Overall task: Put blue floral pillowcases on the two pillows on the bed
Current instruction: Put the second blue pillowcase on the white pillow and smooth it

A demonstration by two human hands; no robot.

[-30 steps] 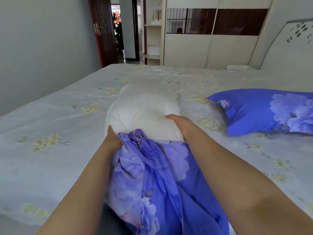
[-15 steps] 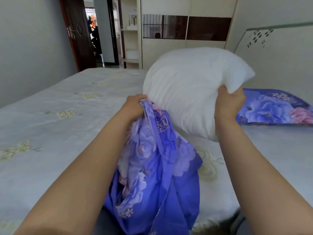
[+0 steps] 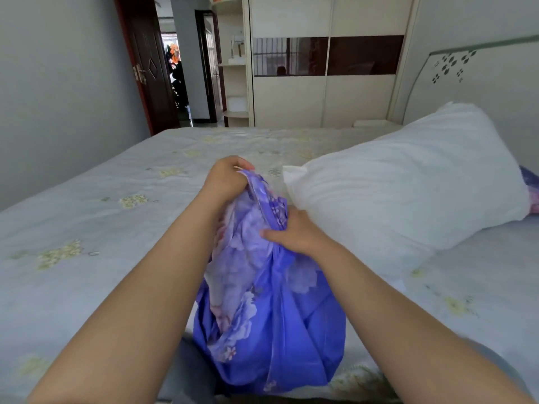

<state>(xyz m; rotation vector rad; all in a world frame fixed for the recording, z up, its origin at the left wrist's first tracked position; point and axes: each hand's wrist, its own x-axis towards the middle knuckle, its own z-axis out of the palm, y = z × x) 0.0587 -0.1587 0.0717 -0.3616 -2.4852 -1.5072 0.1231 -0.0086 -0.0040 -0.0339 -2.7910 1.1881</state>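
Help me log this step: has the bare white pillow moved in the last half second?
Yes. The white pillow was held up in front of the wardrobe; now it lies lower and to the right, near the headboard, released by the right hand.

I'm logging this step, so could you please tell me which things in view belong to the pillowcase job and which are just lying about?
Part of the job:
- blue floral pillowcase, bunched, gripped by the left hand and right hand
- bare white pillow, lying on the bed
- covered pillow, mostly hidden behind it

Just there:
- wardrobe
- corner shelves
- open door
- headboard
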